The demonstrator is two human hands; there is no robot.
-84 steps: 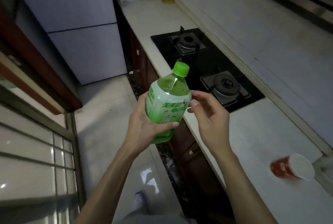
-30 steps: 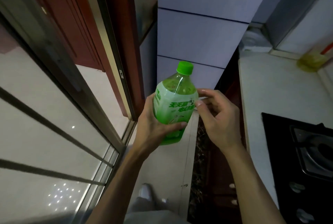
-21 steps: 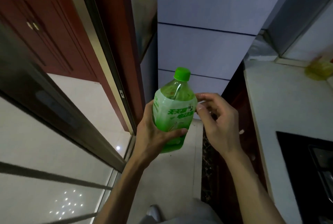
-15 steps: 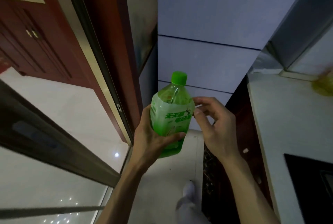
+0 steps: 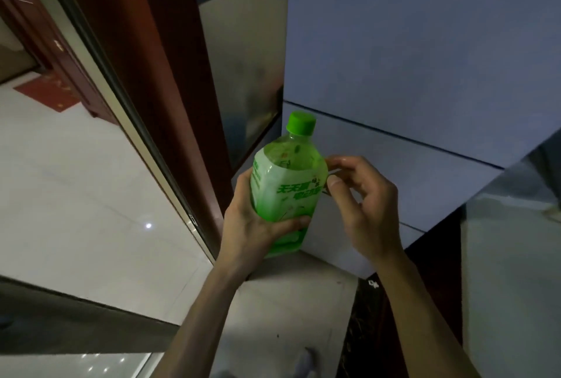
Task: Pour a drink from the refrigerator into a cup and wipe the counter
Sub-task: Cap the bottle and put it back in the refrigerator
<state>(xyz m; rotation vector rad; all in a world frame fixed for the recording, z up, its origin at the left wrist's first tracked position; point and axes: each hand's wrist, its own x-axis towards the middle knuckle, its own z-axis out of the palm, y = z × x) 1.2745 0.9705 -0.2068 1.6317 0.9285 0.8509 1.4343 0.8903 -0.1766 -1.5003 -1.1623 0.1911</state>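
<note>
A green drink bottle [image 5: 288, 183] with a green screw cap and a white-green label stands upright in my left hand [image 5: 252, 225], which wraps its lower half from the left. Beside the bottle's right shoulder hovers my right hand [image 5: 367, 204], fingers curled and apart, fingertips at or just short of the label, holding nothing. Right behind the bottle stands the pale refrigerator [image 5: 409, 58], its doors shut. The cup is out of view.
A white counter [image 5: 513, 271] runs along the right edge, with dark cabinet fronts [image 5: 425, 280] below it. A red-brown door frame [image 5: 158, 67] and a sliding glass door rail [image 5: 100, 67] stand to the left. Pale floor tiles [image 5: 291, 317] lie underfoot.
The view has swung from the stove and counter toward the refrigerator, which is now much closer. The bottle stays in my left hand, with my right hand still beside it.
</note>
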